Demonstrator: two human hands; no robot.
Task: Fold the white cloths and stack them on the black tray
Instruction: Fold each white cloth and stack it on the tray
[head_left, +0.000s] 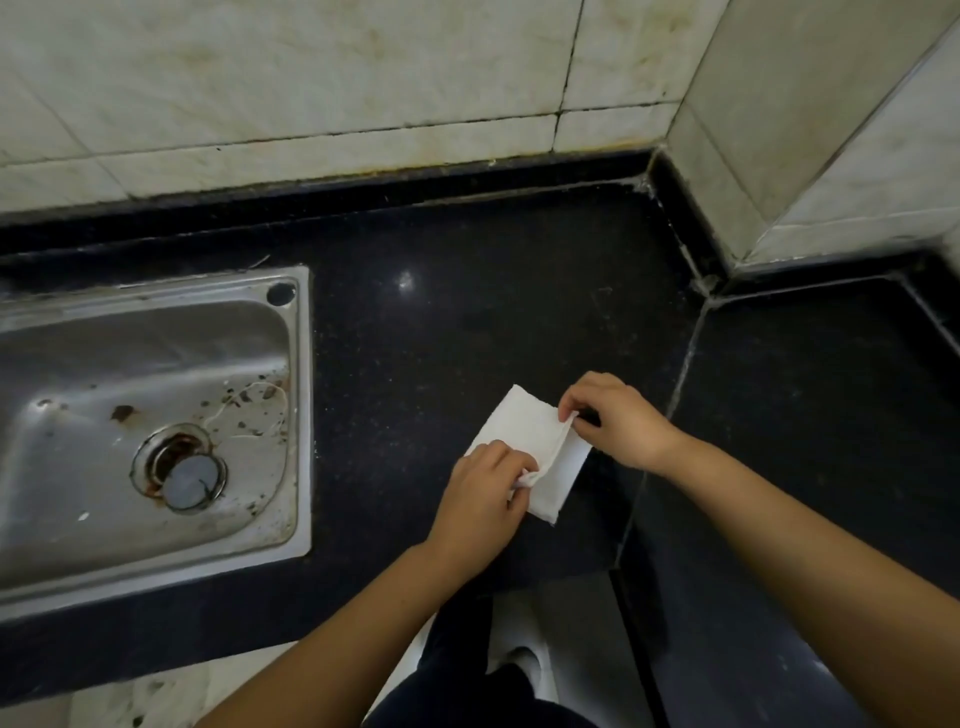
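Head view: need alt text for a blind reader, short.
Two bare hands fold a small white cloth on a black countertop: the left hand pinches its near edge, the right hand pinches its far edge. A stained steel sink sits to the left, below a tiled wall.

Probably a kitchen: steel sink (150, 415), black stone counter (467, 312), tiled wall (311, 78)

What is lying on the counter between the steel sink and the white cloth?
Nothing: in the head view the stretch between the steel sink and the white cloth is bare black counter, showing only a light reflection.
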